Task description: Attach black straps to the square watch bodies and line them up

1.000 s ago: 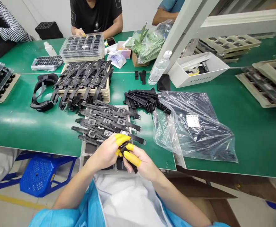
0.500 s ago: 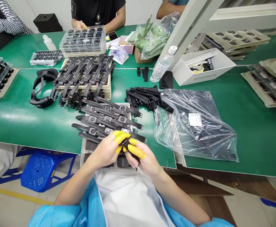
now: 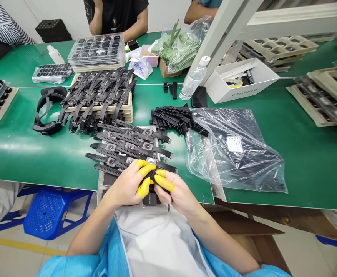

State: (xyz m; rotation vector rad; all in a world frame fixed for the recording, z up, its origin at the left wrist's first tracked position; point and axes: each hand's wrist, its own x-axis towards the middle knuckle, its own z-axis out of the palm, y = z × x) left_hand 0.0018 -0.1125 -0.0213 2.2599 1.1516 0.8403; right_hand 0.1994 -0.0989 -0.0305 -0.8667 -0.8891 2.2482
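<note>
Above the front edge of a tray (image 3: 100,190), my left hand (image 3: 130,184) and my right hand (image 3: 177,192) meet with yellow finger cots on several fingers. The left fingers are closed on a small black smartwatch case, mostly covered by them. Pinched in my right hand is a black watch strap (image 3: 153,175), whose inner end lies against the case; whether it is joined I cannot tell. Just beyond the fingers, rows of smartwatches (image 3: 129,146) lie face down with straps spread out. One dark watch (image 3: 150,199) shows in the tray below my hands.
Loose black straps (image 3: 172,117) are heaped beside a plastic bag (image 3: 251,154) of dark straps. Stacked trays of watches (image 3: 102,88), a black headband-like device (image 3: 48,109), a bottle (image 3: 194,79) and a white box (image 3: 243,80) stand farther back. A co-worker (image 3: 116,17) sits opposite.
My left fingers have shifted and curled further over the watch case, hiding more of it. The co-worker opposite has raised a hand from the trays. The view has shifted slightly.
</note>
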